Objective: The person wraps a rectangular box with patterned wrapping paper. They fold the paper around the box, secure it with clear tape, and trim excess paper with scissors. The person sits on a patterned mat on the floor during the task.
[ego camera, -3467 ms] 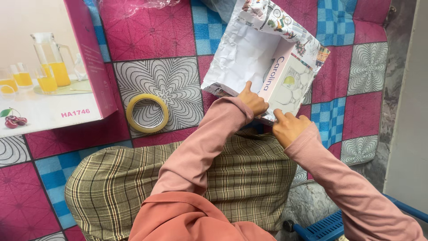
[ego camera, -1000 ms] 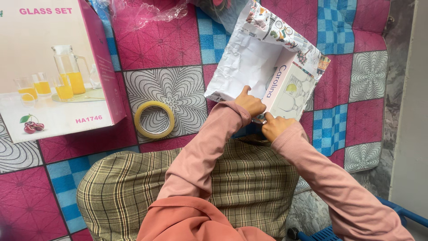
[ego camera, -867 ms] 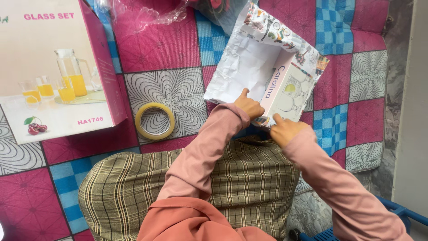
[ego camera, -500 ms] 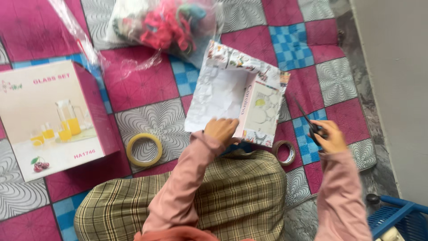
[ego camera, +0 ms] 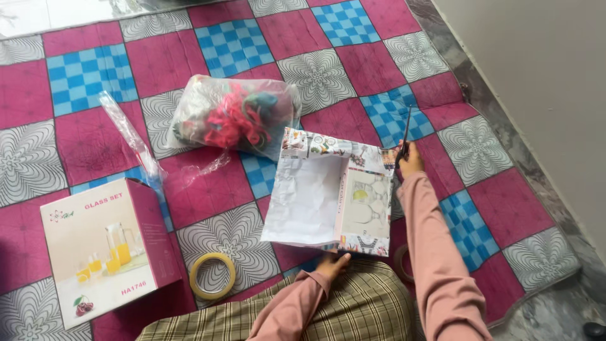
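Note:
A small white box (ego camera: 364, 208) with pictures of glasses lies on a sheet of patterned wrapping paper (ego camera: 307, 197), white side up, on the patchwork mat. My left hand (ego camera: 332, 263) rests on the near edge of the paper and box. My right hand (ego camera: 409, 159) is stretched out to the far right corner of the box and grips dark scissors (ego camera: 404, 134), whose blades point away from me.
A yellowish tape roll (ego camera: 213, 276) lies near my knee; a second roll (ego camera: 400, 262) sits partly hidden by my right sleeve. A large pink and white box (ego camera: 101, 248) stands left. A clear bag of coloured ribbons (ego camera: 235, 119) lies beyond the paper. A wall runs along the right.
My right hand left the box's near corner, picked up the scissors at the right and carried them to the far corner. The view tilted up, showing more of the mat.

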